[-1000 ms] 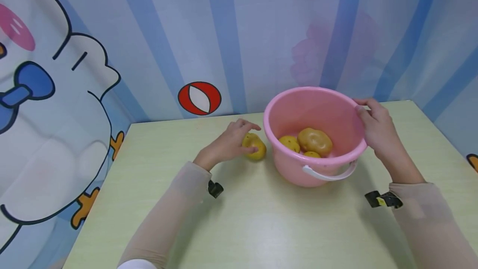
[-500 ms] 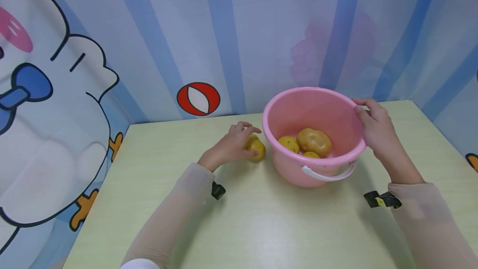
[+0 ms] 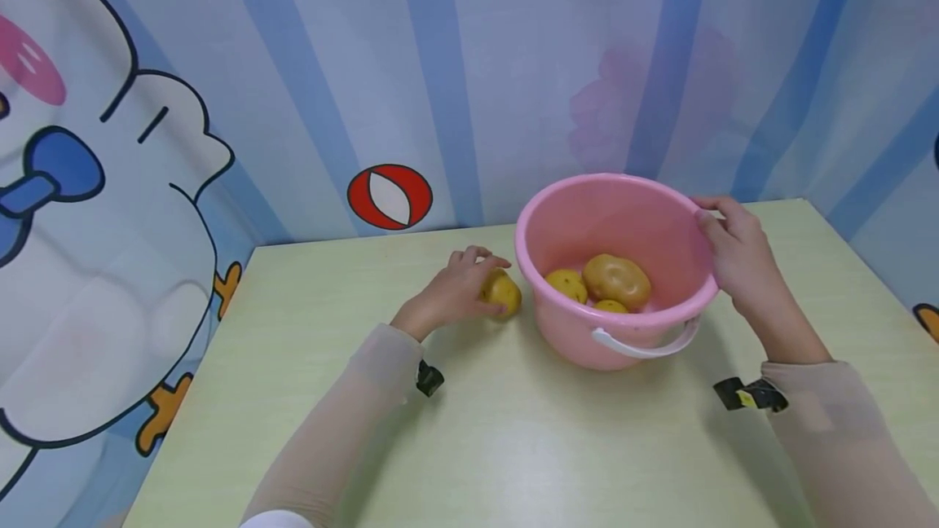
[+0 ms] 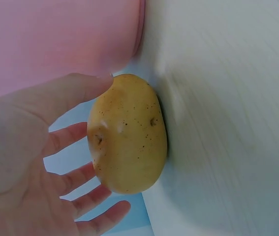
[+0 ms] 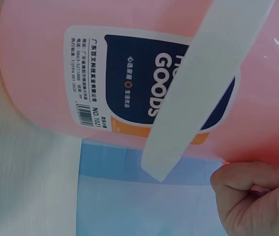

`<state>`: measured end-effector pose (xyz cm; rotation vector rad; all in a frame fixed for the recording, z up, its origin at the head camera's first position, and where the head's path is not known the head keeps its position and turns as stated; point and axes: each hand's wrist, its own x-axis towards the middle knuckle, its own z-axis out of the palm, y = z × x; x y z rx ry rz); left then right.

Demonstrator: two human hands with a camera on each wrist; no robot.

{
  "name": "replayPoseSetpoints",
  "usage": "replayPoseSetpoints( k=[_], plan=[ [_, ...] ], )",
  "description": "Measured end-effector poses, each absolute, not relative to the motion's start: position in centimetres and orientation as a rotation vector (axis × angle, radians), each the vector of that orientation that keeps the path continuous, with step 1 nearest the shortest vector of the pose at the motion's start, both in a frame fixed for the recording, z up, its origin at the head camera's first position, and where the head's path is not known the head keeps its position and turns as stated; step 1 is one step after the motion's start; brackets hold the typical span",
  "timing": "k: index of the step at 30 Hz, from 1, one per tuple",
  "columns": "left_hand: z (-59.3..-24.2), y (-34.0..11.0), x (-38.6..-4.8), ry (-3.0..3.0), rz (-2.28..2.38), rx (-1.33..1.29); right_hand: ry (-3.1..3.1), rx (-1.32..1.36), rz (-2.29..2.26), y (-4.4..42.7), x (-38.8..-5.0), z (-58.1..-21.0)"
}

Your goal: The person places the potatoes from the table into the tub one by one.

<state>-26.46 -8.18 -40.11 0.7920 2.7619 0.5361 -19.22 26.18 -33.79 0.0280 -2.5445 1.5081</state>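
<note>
A yellow potato lies on the table just left of a pink bucket. My left hand is around this potato. In the left wrist view, the thumb touches one end of the speckled potato, and the fingers curl behind it, their tips partly hidden. My right hand grips the bucket's rim at the right, thumb over the edge. Inside the bucket lie a large tan potato and two smaller yellow potatoes, one of them at the left. A white handle hangs down the bucket's front.
The pale wooden table reaches back to a blue striped backdrop with cartoon prints. A label is stuck on the bucket's side, partly covered by the handle in the right wrist view.
My left hand has shifted slightly to the right and settled around the potato, its fingers lower over it. The right hand and the bucket have stayed in place.
</note>
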Motion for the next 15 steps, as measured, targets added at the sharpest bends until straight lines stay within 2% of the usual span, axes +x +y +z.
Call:
replayPoseSetpoints(
  k=[15],
  plan=[
    [-40.91,-8.13,-26.49,2.737,0.522,0.767,-2.563,0.024,1.495,26.22,-19.33,-33.72]
  ],
)
